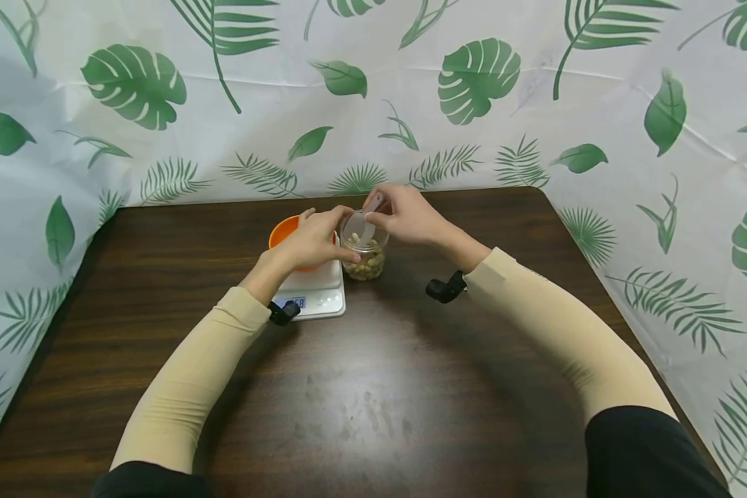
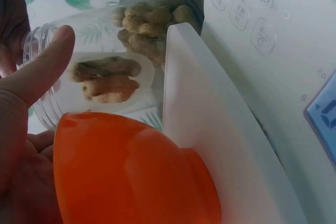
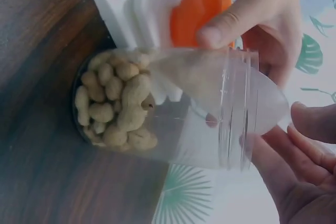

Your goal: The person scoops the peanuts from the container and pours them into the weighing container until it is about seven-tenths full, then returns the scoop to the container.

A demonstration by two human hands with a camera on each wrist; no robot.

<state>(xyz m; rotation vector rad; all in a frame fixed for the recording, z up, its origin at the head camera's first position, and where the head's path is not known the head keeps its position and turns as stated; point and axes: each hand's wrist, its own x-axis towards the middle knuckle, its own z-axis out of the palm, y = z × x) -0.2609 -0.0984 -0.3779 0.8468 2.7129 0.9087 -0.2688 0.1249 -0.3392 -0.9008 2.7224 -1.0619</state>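
A clear plastic jar (image 3: 178,145) with unshelled peanuts (image 3: 118,95) in its lower part stands on the table. My left hand (image 1: 314,242) steadies it near the mouth, thumb on the near side and fingers behind. Between thumb and fingers, my right hand (image 1: 407,216) pinches a translucent white scoop (image 1: 360,228), tilted down through the jar's mouth. Inside the jar, the left wrist view shows a few peanuts (image 2: 110,85) on the scoop's bowl. An orange bowl (image 2: 126,166), partly hidden by the left hand from above, sits just left of the jar.
Beneath the orange bowl is a white kitchen scale (image 1: 331,304) with a lit display (image 1: 299,302), close beside the jar. The dark wooden table (image 1: 373,401) ends just behind the jar, where a leaf-patterned sheet (image 1: 380,83) hangs.
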